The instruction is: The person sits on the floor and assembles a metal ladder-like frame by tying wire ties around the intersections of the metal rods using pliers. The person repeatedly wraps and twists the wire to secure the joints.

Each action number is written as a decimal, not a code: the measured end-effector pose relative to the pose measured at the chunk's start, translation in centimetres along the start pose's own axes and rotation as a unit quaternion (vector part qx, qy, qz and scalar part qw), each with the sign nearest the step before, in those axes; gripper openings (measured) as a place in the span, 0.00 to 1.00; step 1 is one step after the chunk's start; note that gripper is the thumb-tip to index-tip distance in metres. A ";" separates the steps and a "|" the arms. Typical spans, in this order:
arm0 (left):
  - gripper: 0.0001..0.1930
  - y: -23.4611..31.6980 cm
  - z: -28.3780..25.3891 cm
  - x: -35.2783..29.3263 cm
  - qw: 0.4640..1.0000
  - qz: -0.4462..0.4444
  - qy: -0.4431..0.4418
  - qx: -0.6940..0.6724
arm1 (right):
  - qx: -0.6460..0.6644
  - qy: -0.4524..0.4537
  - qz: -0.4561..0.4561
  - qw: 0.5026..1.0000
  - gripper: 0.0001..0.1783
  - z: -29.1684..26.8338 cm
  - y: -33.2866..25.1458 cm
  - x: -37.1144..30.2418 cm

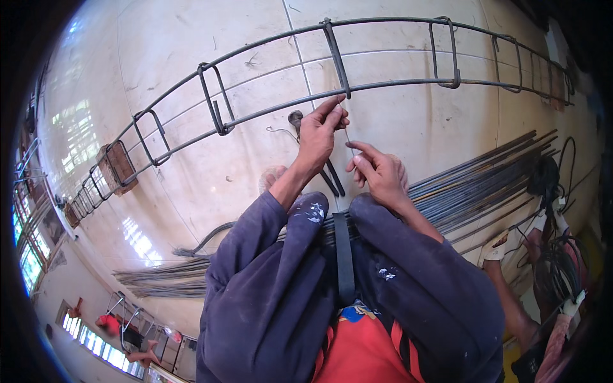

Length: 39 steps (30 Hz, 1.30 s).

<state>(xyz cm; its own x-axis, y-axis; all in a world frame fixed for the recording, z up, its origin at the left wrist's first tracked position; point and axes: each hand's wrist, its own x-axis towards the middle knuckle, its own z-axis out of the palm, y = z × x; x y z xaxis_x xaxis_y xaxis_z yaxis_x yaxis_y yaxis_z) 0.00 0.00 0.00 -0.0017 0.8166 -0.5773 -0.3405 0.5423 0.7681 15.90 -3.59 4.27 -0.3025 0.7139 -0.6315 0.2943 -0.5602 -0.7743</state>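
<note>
A long cage of dark steel rebar [396,82] with square stirrups [336,57] lies across the floor before me. Just below the joint of one stirrup and the near bar, my left hand [319,133] pinches a thin tie wire [347,132], its fingertips close to the bar. The wire runs down to my right hand [377,171], whose thumb and fingers are closed on its lower end. Under my left wrist, a pair of pincers [295,118] lies on the floor, its dark handles pointing toward me and partly hidden by my arm.
Bundled loose steel rods [479,177] run beneath my legs from left to right. A block [117,167] props the cage's left part. At right, another person with gloves holds coiled dark wire [557,265]. A person in red [115,324] is at the far lower left. Wire scraps litter the tiles.
</note>
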 end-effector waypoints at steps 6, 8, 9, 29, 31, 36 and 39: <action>0.17 -0.2 0.0 -0.5 0.990 0.068 0.015 0.125 | 0.011 -0.075 0.052 0.996 0.14 -1.2 1.4 0.3; 0.18 -0.5 0.0 -0.7 0.985 0.091 0.015 0.149 | -0.034 -0.057 0.067 0.996 0.14 -1.6 1.2 1.0; 0.17 -0.2 0.1 -0.6 0.981 0.093 0.025 0.166 | -0.049 -0.047 0.060 0.996 0.13 -1.8 1.1 1.5; 0.12 1.3 0.0 -0.4 0.929 0.094 0.008 0.358 | 0.052 0.004 0.020 0.998 0.15 -4.4 1.6 2.4; 0.08 1.8 0.0 -2.4 0.857 0.246 0.051 0.449 | 0.048 0.024 0.021 0.998 0.15 -3.8 1.7 1.6; 0.14 5.3 0.9 -2.7 0.655 0.427 0.161 0.602 | 0.213 0.016 0.114 0.970 0.14 -3.2 0.9 0.5; 0.20 5.3 0.9 -0.7 0.648 0.400 0.157 0.629 | 0.274 0.005 0.119 0.954 0.14 -3.0 0.9 0.6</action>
<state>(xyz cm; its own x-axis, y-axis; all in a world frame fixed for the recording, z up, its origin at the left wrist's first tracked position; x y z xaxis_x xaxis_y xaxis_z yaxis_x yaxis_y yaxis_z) -0.98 2.51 4.69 0.0360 0.9627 0.2681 0.9227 -0.1351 0.3610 18.68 -2.45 3.28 -0.2766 0.5415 -0.7939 -0.1663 -0.8406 -0.5154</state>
